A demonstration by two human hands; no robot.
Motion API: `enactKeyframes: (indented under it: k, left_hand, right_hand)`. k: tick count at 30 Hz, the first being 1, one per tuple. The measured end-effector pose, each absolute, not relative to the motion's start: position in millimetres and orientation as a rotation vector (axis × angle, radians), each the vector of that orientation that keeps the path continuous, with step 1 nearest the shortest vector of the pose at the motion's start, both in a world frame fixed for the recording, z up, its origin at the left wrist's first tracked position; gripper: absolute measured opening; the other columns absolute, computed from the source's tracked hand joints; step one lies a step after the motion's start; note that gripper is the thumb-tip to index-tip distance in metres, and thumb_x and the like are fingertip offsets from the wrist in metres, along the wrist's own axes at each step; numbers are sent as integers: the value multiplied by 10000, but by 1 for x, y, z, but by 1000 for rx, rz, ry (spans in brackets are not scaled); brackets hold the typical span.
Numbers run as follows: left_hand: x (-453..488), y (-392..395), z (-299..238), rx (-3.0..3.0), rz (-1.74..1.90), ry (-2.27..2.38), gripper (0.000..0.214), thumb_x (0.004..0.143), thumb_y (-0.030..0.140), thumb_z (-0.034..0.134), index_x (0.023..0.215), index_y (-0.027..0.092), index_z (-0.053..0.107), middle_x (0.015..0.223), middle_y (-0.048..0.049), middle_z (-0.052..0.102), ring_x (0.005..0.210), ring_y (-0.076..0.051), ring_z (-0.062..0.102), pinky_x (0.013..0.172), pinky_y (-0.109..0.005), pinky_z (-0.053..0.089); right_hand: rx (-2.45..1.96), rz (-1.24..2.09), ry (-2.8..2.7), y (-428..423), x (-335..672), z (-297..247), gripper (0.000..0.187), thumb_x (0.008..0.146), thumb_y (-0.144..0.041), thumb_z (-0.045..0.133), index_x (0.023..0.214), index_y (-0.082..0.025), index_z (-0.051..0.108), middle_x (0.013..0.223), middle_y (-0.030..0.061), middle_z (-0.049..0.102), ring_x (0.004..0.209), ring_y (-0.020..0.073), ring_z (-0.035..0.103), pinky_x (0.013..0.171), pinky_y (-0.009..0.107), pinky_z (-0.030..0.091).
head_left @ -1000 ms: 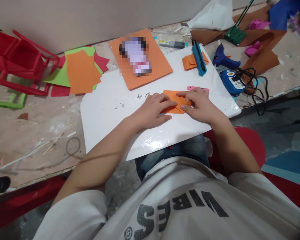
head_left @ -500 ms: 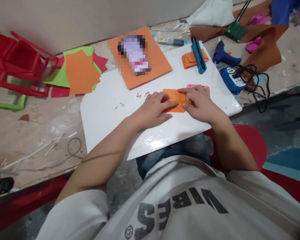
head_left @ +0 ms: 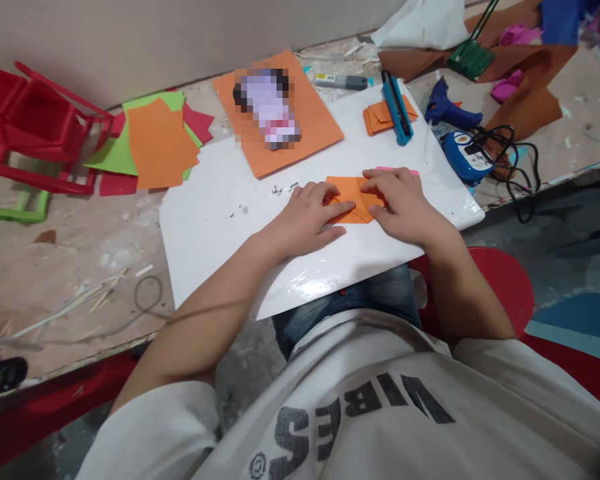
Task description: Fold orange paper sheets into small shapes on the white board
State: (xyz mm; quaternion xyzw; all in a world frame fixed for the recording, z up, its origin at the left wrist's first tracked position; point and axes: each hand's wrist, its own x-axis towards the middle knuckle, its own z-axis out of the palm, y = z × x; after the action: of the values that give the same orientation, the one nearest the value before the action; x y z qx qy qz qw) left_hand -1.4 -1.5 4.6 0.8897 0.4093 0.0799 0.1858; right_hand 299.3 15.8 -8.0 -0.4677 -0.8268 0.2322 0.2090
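A small folded piece of orange paper (head_left: 349, 189) lies on the white sheet (head_left: 220, 253) in front of me. My left hand (head_left: 305, 219) rests on its left part, index finger stretched across it and thumb apart on the white sheet. On the right side, my right hand (head_left: 400, 203) touches the paper with its fingers slightly bent and spread. A pink object (head_left: 411, 173) shows partly behind my right hand, which hides the rest of it. Farther back, a blue utility knife (head_left: 396, 110) lies across several folded orange papers (head_left: 375, 120).
A blue glue gun (head_left: 453, 113) and a blue device with black cord (head_left: 464, 157) lie right. Behind are a large orange sheet (head_left: 323, 130) bearing a blurred-out item and a grey tool (head_left: 341, 81). Coloured sheets (head_left: 163, 147) and a red chair-like object (head_left: 45, 120) stand left.
My right hand has shifted slightly right, its index finger and thumb drawing back from the middle of the orange paper. My left hand stays in place on the paper.
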Motion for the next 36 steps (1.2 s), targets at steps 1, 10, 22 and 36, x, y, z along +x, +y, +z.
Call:
enactKeyframes:
  k: [1,10,22,36]
  left_hand:
    - [-1,-2,5,2513,214,1157,629,1170,520,600,1734,285,746,1748,-238,611,1514,-486,564,1322,-745,419]
    - [6,-15,12,2644,217,1160,533,1216,404,586,1697,211,710,1963,-219,520,1781,-509,459,1453,-773,297]
    - [39,-33,16,2575,-32,1109,1008,1140,820,737,1939,251,506,2039,-301,342,1896,-622,337,1508,-802,285]
    - [38,-39,17,2485,-44,1153,1169,1008,912,852,1958,345,476,2073,-256,287,1912,-675,223,1505,-874,222]
  right_hand:
    - [-1295,647,-2296,16,301,-8,416,1144,-465,662,1533,-335,737,1818,103,693,1591,537,547,1378,900,375]
    - [-1302,616,-2253,17,305,-11,505,1140,-284,552,1592,-370,761,1779,92,730,1629,498,567,1401,883,390]
    - [-1320,514,-2297,17,302,-13,457,1160,-242,521,1468,-307,852,1772,98,743,1600,465,597,1374,833,434]
    - [-1522,585,-2120,30,293,-8,351,845,-423,984,1130,-277,841,1610,110,832,1362,474,680,1252,772,511]
